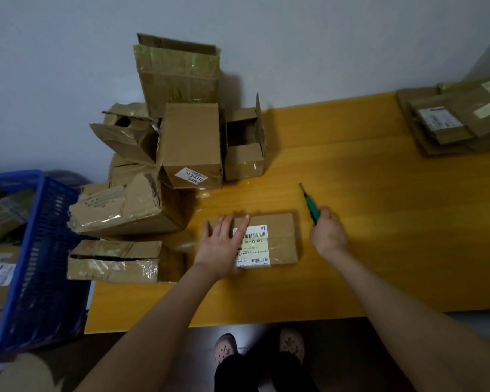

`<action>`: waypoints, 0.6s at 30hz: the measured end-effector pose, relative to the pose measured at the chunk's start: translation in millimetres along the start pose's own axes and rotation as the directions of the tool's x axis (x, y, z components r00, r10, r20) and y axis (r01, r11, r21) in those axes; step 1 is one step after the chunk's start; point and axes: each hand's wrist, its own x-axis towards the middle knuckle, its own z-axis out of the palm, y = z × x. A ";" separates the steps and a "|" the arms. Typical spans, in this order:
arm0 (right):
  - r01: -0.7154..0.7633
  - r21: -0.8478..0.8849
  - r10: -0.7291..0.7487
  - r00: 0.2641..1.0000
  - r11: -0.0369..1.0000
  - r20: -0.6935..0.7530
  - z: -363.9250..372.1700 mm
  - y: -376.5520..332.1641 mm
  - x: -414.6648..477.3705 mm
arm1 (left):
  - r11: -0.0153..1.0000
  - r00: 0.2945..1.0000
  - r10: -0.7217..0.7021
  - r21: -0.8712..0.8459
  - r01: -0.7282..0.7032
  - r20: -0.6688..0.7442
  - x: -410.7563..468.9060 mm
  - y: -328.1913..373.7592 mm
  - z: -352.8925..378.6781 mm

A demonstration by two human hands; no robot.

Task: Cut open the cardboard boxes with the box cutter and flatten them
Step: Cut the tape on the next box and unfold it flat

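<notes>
A small, flat cardboard box [277,239] with a white barcode label lies on the yellow table [351,193] in front of me. My left hand [222,247] rests flat on its left half, fingers straight. To the right of the box my right hand [328,232] grips a green box cutter [309,203], whose blade points away from me and up over the table. The cutter is apart from the box.
A pile of torn and opened cardboard boxes [167,154] stands at the table's left end against the wall. Flattened cardboard [458,117] lies stacked at the far right. A blue plastic crate [40,250] holding parcels sits left of the table.
</notes>
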 end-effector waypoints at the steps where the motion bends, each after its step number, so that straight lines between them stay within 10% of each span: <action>1: 0.002 0.121 -0.003 1.000 0.993 0.007 -3.2 -6.4 -3.2 | 1.000 1.000 -0.012 -0.010 0.012 -0.022 0.4 -0.9 -0.4; 7: 0.124 0.533 -0.162 0.986 0.837 0.026 -20.3 -40.7 -42.4 | 1.000 0.996 -0.003 -0.026 0.001 -0.087 13.0 -8.3 -10.9; 18: 0.003 0.417 -0.074 0.985 0.909 0.154 -12.5 -62.2 -69.4 | 0.983 0.997 0.056 -0.170 -0.064 -0.050 17.9 -31.2 -19.8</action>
